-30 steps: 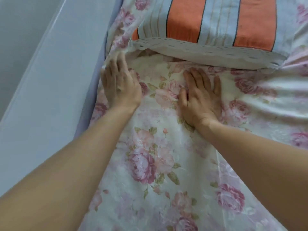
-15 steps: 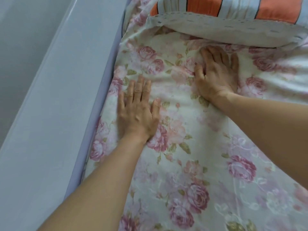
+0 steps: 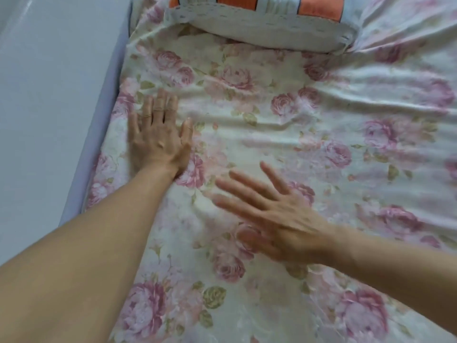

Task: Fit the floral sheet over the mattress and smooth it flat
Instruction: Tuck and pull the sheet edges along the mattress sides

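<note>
The sheet covers the bed, creased across its middle and right. The left hand lies flat on it near the left edge, fingers straight and together, gripping nothing. The right hand is blurred, fingers spread and straight over the sheet; contact is unclear. A striped pillow rests at the top.

sheet: cloth, slight sheen, creased | pillow: cloth, lace trim
</note>
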`<state>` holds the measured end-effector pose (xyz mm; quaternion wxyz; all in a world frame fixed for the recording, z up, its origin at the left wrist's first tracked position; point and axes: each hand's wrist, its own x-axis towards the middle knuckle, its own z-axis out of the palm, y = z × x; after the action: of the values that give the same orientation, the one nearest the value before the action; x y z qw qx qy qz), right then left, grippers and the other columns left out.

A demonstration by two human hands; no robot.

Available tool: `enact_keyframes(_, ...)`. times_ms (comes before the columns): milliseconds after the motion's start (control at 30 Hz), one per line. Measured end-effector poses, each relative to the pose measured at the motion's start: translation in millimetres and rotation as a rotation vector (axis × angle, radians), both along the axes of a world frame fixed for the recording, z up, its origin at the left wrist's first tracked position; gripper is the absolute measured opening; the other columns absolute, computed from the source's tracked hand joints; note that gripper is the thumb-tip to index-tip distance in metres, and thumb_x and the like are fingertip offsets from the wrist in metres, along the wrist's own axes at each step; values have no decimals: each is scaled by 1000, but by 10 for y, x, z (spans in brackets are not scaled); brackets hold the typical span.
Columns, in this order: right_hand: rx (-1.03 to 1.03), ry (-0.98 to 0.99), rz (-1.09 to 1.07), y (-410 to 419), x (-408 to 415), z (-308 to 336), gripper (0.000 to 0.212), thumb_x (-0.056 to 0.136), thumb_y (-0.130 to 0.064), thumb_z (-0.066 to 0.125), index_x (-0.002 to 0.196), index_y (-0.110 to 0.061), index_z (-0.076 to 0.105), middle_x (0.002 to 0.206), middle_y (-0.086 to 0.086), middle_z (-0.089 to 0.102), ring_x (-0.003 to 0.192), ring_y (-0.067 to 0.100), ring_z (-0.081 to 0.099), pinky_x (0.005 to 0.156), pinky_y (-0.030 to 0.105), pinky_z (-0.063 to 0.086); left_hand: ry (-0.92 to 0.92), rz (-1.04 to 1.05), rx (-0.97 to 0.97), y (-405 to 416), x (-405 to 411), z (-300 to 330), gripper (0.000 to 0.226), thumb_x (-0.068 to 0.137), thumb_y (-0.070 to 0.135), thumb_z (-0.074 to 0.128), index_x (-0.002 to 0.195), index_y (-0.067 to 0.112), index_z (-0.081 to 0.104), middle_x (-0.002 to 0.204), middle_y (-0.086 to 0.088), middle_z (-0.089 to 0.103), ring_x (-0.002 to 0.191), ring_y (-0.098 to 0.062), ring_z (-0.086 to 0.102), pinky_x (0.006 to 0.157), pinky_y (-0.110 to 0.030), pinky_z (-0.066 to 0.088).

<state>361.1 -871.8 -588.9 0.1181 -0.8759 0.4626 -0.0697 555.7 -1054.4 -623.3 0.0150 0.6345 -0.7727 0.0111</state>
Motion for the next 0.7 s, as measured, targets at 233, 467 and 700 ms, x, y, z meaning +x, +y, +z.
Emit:
enact_keyframes(233, 62, 169, -784, 72, -1718, -228, 73, 88, -71, 8, 151, -36, 16, 161, -9, 9, 147, 9, 0, 119, 44, -3, -25, -1, 30, 36, -9, 60, 64, 97, 55, 7, 154, 26, 0, 162, 5, -5, 148, -14, -4, 120, -41, -3)
enact_keyframes(467, 48, 178, -908, -16, -1835, -324, 68, 89, -61, 13, 152, -34, 12, 161, -10, 1, 147, 9, -6, 118, 46, -7, -98, 3, -88, 250, -402, 333, 57, 102, 38, 20, 154, 19, 5, 162, 3, 0, 149, -17, -1, 118, -51, -4)
enact_keyframes(700, 61, 179, -875, -21, -1931, -335, 66, 91, -59, 10, 152, -33, 6, 161, -9, -4, 147, 12, -9, 117, 49, -9, 426, -370, 252, 2151, -2421, 201, 58, 101, 43, 21, 154, 27, 4, 161, 12, -3, 147, -5, -8, 119, -38, -10)
